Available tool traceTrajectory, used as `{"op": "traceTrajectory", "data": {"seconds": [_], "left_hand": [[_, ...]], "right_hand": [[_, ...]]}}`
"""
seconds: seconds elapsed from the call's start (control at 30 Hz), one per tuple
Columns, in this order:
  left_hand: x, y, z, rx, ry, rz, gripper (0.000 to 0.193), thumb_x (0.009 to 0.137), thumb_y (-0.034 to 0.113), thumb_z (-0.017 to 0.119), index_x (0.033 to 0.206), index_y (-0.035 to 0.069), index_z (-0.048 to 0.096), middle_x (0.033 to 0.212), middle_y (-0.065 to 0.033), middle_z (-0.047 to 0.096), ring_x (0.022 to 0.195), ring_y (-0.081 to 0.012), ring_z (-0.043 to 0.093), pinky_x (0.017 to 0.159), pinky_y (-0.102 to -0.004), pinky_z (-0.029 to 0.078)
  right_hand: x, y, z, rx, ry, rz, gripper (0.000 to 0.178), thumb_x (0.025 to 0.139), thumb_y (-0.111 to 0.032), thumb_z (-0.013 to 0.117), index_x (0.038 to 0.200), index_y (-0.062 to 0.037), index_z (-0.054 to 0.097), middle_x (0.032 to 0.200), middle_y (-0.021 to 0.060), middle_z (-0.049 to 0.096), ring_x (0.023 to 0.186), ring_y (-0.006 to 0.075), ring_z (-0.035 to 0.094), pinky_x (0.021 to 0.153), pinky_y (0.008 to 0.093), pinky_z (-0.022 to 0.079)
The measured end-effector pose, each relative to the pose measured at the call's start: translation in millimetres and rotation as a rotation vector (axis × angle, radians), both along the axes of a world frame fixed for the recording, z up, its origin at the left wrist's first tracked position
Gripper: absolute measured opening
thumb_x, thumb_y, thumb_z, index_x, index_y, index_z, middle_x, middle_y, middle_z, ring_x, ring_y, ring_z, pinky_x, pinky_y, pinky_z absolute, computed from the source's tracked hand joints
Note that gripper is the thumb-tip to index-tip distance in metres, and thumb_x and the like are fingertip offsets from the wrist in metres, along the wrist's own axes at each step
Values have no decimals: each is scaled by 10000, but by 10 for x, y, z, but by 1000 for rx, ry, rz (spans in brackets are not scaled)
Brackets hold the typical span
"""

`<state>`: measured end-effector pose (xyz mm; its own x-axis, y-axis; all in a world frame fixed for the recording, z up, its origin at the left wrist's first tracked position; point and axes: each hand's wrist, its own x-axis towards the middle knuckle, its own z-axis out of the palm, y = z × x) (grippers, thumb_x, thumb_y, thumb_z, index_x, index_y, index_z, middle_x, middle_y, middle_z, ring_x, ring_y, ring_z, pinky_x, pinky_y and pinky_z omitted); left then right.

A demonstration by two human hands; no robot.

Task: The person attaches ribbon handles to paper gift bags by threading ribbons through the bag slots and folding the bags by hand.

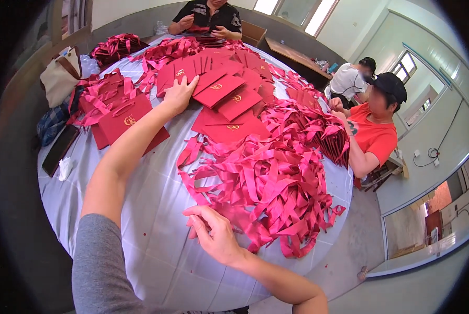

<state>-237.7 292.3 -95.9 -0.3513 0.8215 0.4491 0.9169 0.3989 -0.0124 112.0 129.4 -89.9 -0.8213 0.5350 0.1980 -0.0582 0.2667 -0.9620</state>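
Observation:
My left hand (180,96) reaches far across the table to the heap of flat red paper bags (221,89) with gold emblems. Its fingers are spread and touch a bag at the heap's left side; no firm grip shows. Closer to me, my right hand (213,234) hovers over the white cloth, its fingers loosely bent and apart with nothing visible in them. Just beyond it lies a large tangle of pinkish-red ribbons (276,183). Some of these ribbons trail off a tight stack of red bags (335,140) at the right.
More red bags with ribbons (124,120) lie at the left, near a white crumpled tissue (65,169) and a dark flat case (60,150). A cream bag (60,76) stands at the table's rim. Co-workers sit at the far side (208,21) and right side (373,131).

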Motion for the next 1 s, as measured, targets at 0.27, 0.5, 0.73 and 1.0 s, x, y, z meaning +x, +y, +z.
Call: {"op": "traceTrajectory", "data": {"seconds": [0.27,0.5,0.73,1.0], "left_hand": [[346,92,542,-37,6,-43,591,841,31,479,1406,12,306,1036,-279,609,885,-373,659,750,-452,540],[857,163,1055,-64,-39,-62,447,793,45,517,1237,-6,523,937,-263,654,875,-349,667,767,-432,534],[1526,-43,1331,-374,111,-129,256,764,149,576,954,28,698,996,-187,673,911,-313,669,786,-406,540],[2147,-339,930,-547,240,-235,338,709,251,581,884,-15,696,924,-222,669,836,-351,672,755,-426,543]], "right_hand": [[14,23,-16,38,5,-20,140,941,-38,497,1053,6,570,808,65,603,612,101,604,525,229,465],[1,62,-113,224,104,-57,119,919,-18,505,1015,14,570,771,87,602,572,123,604,512,258,463],[-41,69,-136,302,245,-67,109,907,0,498,990,24,564,740,109,591,547,156,615,499,290,469],[-43,48,-80,317,246,-64,108,905,-19,503,958,31,583,742,126,607,528,176,616,503,306,477]]}}
